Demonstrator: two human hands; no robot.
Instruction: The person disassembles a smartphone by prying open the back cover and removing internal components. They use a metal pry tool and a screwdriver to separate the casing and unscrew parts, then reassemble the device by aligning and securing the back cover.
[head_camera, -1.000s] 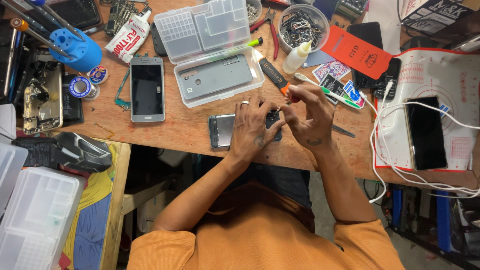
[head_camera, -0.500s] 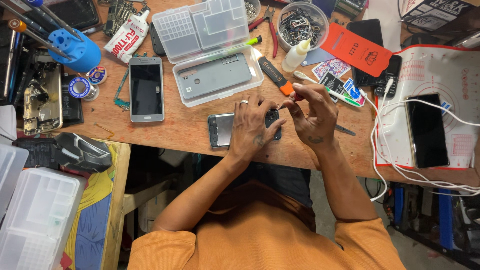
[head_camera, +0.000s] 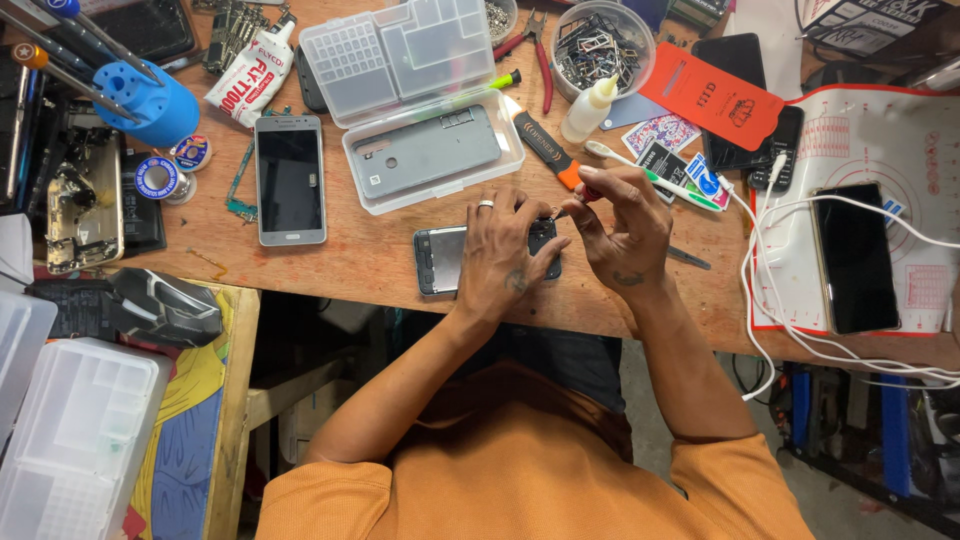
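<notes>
A dismantled dark phone (head_camera: 436, 260) lies face down near the front edge of the wooden bench (head_camera: 360, 255). My left hand (head_camera: 500, 262), with a ring on one finger, presses down on it and covers its middle. My right hand (head_camera: 625, 230) is just right of the phone's end, thumb and forefinger pinched together over it. Whether something tiny sits between those fingertips is too small to tell. A black screwdriver with an orange collar (head_camera: 540, 142) lies on the bench, its tip end next to my right fingers.
Behind the phone is a clear parts box (head_camera: 400, 60) holding a grey back cover (head_camera: 425, 152). A silver phone (head_camera: 290, 180) and a blue tool stand (head_camera: 150, 108) are to the left. On the right, a white mat (head_camera: 900, 150) carries a black phone (head_camera: 855, 260) and white cables (head_camera: 762, 300). A glue bottle (head_camera: 586, 108) and a tub of metal parts (head_camera: 600, 45) stand at the back.
My right hand has risen from beside the phone toward the screwdriver's orange end, fingers now pinched. My left hand has stayed on the phone.
</notes>
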